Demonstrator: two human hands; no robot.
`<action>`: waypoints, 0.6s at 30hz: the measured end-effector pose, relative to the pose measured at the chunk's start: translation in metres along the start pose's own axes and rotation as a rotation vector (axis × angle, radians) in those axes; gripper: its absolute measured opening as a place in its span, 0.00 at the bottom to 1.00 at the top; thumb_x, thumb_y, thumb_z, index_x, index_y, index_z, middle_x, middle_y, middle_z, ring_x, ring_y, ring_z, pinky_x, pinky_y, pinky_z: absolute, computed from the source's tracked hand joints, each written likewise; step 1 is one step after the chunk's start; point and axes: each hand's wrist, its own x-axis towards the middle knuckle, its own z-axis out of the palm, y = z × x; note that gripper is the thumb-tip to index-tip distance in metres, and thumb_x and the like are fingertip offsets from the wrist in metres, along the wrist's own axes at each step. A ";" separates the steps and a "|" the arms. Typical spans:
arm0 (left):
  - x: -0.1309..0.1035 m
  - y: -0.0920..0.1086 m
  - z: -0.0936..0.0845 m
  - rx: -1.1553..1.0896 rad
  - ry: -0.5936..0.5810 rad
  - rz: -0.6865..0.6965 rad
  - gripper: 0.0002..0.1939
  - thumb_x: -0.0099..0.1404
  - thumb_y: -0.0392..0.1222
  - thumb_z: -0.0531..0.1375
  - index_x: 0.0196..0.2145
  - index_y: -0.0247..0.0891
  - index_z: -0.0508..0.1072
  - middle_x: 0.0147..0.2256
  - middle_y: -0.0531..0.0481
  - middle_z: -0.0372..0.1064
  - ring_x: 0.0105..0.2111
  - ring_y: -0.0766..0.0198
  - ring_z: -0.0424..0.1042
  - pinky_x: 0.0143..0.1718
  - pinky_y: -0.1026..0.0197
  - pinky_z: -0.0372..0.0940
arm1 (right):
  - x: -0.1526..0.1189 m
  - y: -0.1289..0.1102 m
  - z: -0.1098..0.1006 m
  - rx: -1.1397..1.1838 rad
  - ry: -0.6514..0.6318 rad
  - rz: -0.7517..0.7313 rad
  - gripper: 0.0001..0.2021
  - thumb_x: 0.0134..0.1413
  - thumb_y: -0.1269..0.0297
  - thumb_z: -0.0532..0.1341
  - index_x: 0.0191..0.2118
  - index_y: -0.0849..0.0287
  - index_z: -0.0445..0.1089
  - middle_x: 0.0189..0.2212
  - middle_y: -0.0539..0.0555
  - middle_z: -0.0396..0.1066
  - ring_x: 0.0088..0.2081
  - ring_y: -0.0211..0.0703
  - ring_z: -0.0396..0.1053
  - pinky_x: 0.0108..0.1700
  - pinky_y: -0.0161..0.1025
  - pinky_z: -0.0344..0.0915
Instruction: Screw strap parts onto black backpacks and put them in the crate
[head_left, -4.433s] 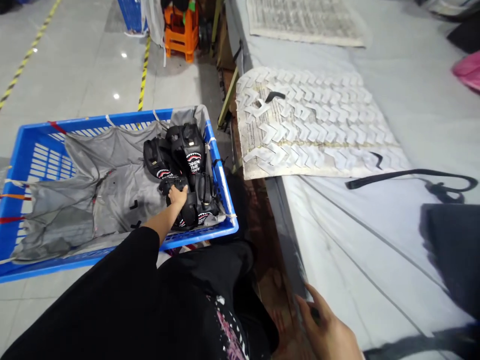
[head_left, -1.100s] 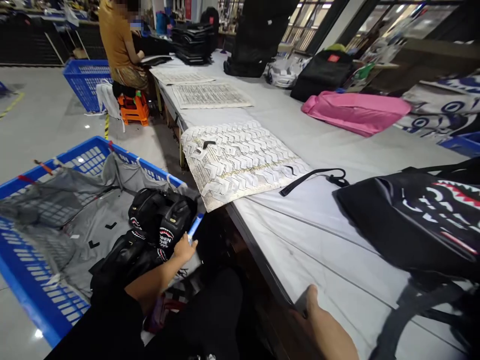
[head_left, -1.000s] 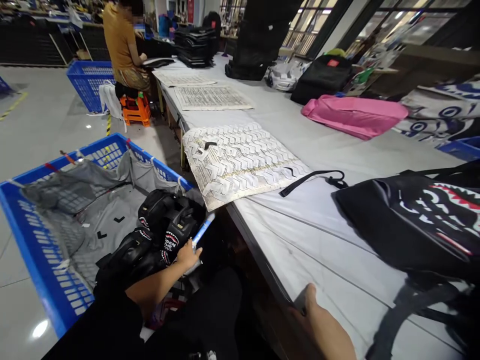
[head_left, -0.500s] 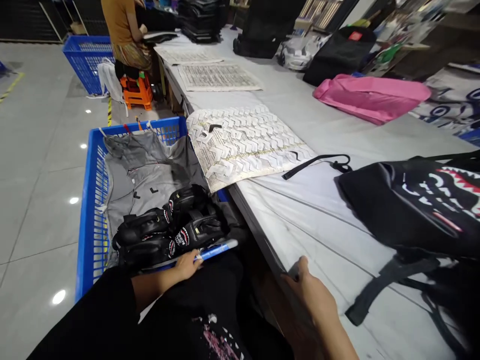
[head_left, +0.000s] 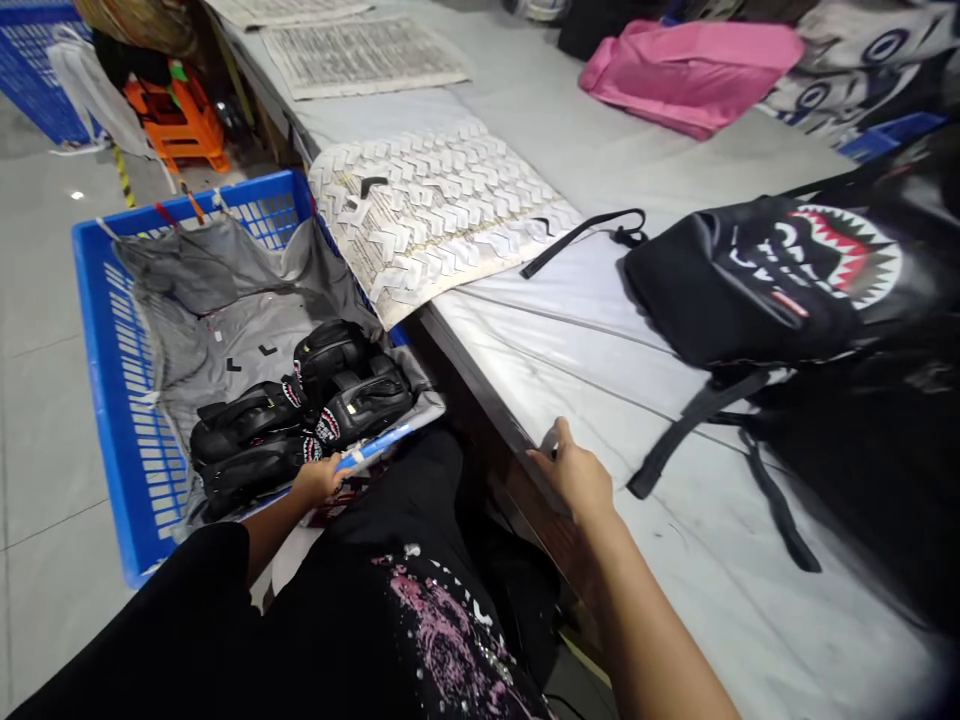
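Note:
My left hand (head_left: 318, 481) is closed round the near rim of a blue plastic basket (head_left: 97, 330) lined with grey cloth. Several small black bags (head_left: 367, 396) with shark-mouth prints lie inside, close to that rim. At the edge of the white-covered table (head_left: 517, 375), my right hand (head_left: 579, 475) grips with the thumb on top; its fingers are partly hidden. To the right of that hand a black backpack (head_left: 757, 270) with a shark-mouth print lies on the table, a strap (head_left: 675, 435) trailing from it.
A board covered with white chevron pieces (head_left: 442, 215) overhangs the table edge by the basket. A black strap (head_left: 581, 240) lies beside it. Farther back are a pink bag (head_left: 690, 70) and another patterned sheet (head_left: 367, 55). An orange stool (head_left: 180, 120) stands on the floor beyond the basket.
The view has tilted down and shifted right, so things appear higher and farther left. Both hands keep their places on the basket rim and the table edge.

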 end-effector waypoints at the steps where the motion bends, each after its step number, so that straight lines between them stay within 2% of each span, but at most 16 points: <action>1: -0.002 -0.011 -0.003 0.010 0.001 -0.001 0.23 0.73 0.55 0.48 0.52 0.35 0.69 0.43 0.38 0.75 0.45 0.52 0.75 0.50 0.51 0.65 | 0.000 0.000 0.000 0.002 0.005 0.003 0.32 0.66 0.50 0.54 0.68 0.63 0.47 0.37 0.63 0.78 0.40 0.57 0.77 0.33 0.40 0.62; 6: -0.019 -0.064 -0.026 0.038 0.012 -0.016 0.17 0.73 0.50 0.47 0.45 0.43 0.72 0.40 0.47 0.76 0.40 0.55 0.76 0.42 0.58 0.66 | 0.001 -0.001 0.001 0.001 0.003 0.028 0.34 0.66 0.51 0.56 0.68 0.63 0.45 0.38 0.64 0.78 0.40 0.58 0.77 0.33 0.41 0.64; 8: -0.017 -0.072 -0.044 0.051 0.062 -0.044 0.17 0.74 0.47 0.45 0.45 0.43 0.72 0.43 0.46 0.75 0.41 0.56 0.76 0.43 0.58 0.66 | 0.002 -0.003 0.001 -0.014 0.009 0.014 0.34 0.66 0.52 0.56 0.68 0.65 0.45 0.38 0.65 0.78 0.41 0.59 0.77 0.34 0.42 0.64; 9: -0.011 -0.070 -0.054 0.058 0.106 -0.059 0.19 0.74 0.46 0.44 0.48 0.42 0.71 0.46 0.44 0.74 0.44 0.56 0.75 0.46 0.57 0.66 | 0.002 -0.005 0.001 -0.030 0.014 0.006 0.34 0.66 0.52 0.56 0.68 0.66 0.45 0.38 0.66 0.78 0.41 0.60 0.77 0.34 0.42 0.65; 11: 0.013 -0.059 -0.075 0.072 0.214 -0.080 0.23 0.75 0.49 0.41 0.57 0.38 0.66 0.56 0.40 0.68 0.56 0.54 0.67 0.57 0.56 0.61 | 0.004 -0.008 0.000 -0.074 0.025 -0.006 0.35 0.66 0.52 0.55 0.68 0.70 0.44 0.38 0.68 0.78 0.41 0.61 0.77 0.35 0.44 0.66; 12: 0.030 -0.049 -0.086 0.078 0.263 -0.080 0.26 0.75 0.50 0.40 0.62 0.36 0.61 0.61 0.38 0.62 0.62 0.54 0.60 0.62 0.55 0.56 | 0.004 -0.009 -0.001 -0.096 0.024 -0.009 0.36 0.66 0.52 0.55 0.68 0.71 0.43 0.38 0.69 0.77 0.41 0.62 0.77 0.35 0.45 0.66; 15: 0.089 -0.016 -0.110 0.085 0.298 -0.044 0.33 0.73 0.56 0.48 0.68 0.35 0.50 0.70 0.40 0.46 0.70 0.54 0.43 0.69 0.56 0.44 | 0.004 -0.013 -0.004 -0.133 -0.001 -0.002 0.37 0.66 0.54 0.56 0.68 0.74 0.41 0.38 0.70 0.77 0.42 0.63 0.77 0.36 0.45 0.66; 17: 0.121 0.004 -0.119 0.087 0.240 -0.038 0.40 0.67 0.57 0.57 0.68 0.33 0.51 0.70 0.37 0.46 0.70 0.49 0.43 0.68 0.52 0.46 | 0.003 -0.015 -0.007 -0.135 -0.019 0.012 0.37 0.66 0.55 0.56 0.69 0.74 0.41 0.39 0.70 0.77 0.43 0.62 0.77 0.37 0.45 0.67; 18: 0.131 0.012 -0.120 0.090 0.200 -0.049 0.42 0.65 0.57 0.61 0.68 0.31 0.53 0.68 0.33 0.50 0.69 0.46 0.47 0.67 0.49 0.50 | 0.003 -0.015 -0.007 -0.134 -0.024 0.017 0.37 0.66 0.55 0.56 0.69 0.73 0.41 0.40 0.70 0.77 0.43 0.61 0.77 0.37 0.45 0.67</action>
